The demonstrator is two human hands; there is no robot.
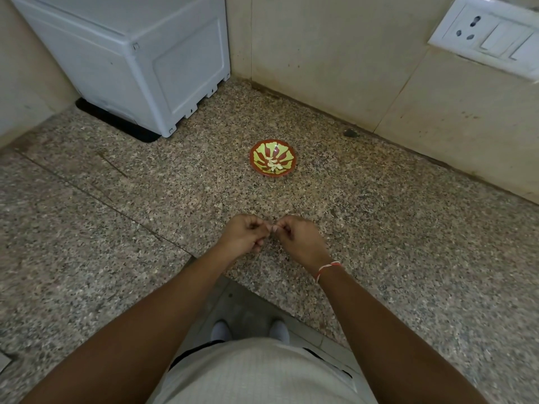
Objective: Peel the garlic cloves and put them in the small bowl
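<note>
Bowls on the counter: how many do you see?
1. The small bowl stands on the granite counter, beyond both hands and right of the white appliance, with peeled garlic cloves inside. No other bowl shows.

Both arms reach forward, the left hand (244, 234) and right hand (300, 238) meeting fingertip to fingertip, fingers curled in a pinch.

**No legible text in view**

Head view checked for writing: none readable. The white appliance (140, 62) in the counter corner shows plain panels, with no brand or label legible. The switch plate (493, 36) on the wall carries a socket and rocker switches, no visible markings. The small bowl (284, 167) has only a red and yellow painted pattern, no lettering.
</note>
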